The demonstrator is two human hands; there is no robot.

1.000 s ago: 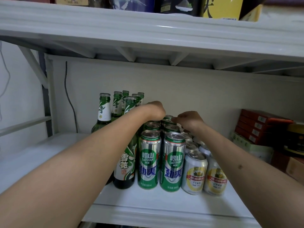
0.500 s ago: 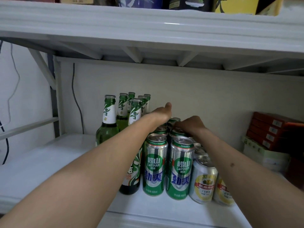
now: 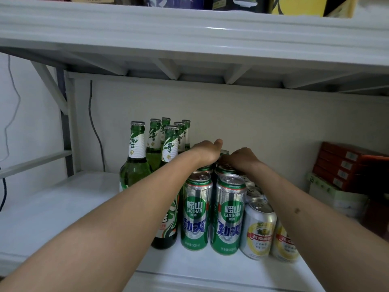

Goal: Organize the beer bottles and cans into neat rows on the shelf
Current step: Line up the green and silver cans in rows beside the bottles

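Observation:
Several green glass beer bottles (image 3: 137, 163) stand in rows at the left of the white shelf (image 3: 52, 209). Beside them run two rows of tall green cans (image 3: 196, 211), then short silver-and-yellow cans (image 3: 259, 228) on the right. Both my arms reach over the cans to the back. My left hand (image 3: 207, 150) lies against the rear green can (image 3: 224, 152), thumb pointing forward, its fingers hidden. My right hand (image 3: 242, 159) curls down over the tops of the rear cans, touching that same can from the right.
Red boxes (image 3: 347, 165) sit stacked on a pale carton (image 3: 336, 197) at the right. An upper shelf (image 3: 189, 32) with boxes hangs low overhead. A dark cable (image 3: 93, 123) runs down the back wall at the left.
Both hands have pushed a little deeper and closer together at the rear cans. The left hand went from a fist to thumb-forward. The camera has shifted left.

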